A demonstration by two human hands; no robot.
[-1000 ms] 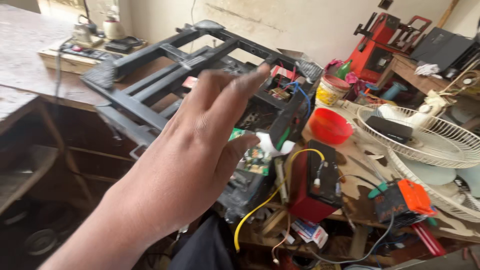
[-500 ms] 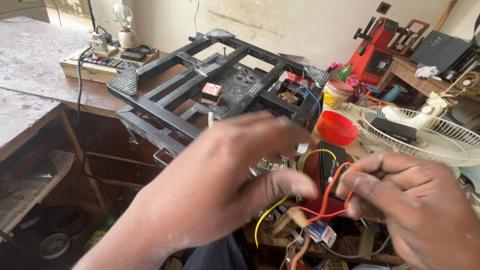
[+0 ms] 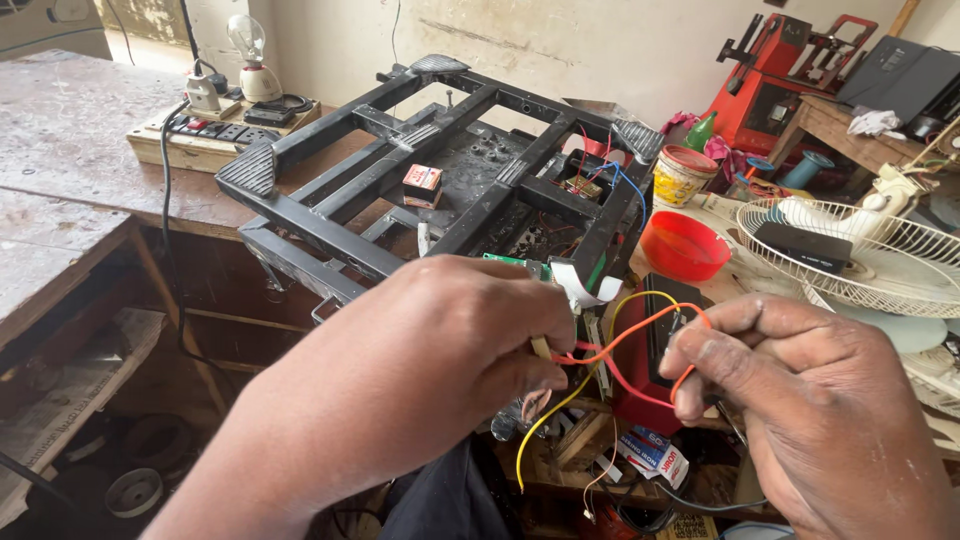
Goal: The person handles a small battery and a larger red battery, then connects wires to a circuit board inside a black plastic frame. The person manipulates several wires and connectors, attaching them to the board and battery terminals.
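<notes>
Hands (image 3: 640, 370) on orange wire (image 3: 640, 335)

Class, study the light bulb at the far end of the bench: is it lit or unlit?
Unlit. The clear bulb on its small stand shows no glow, and nothing around it is brightened by it. Whether its socket is powered cannot be told.

Bright even daylight, soft shadows, sharp focus.
</notes>
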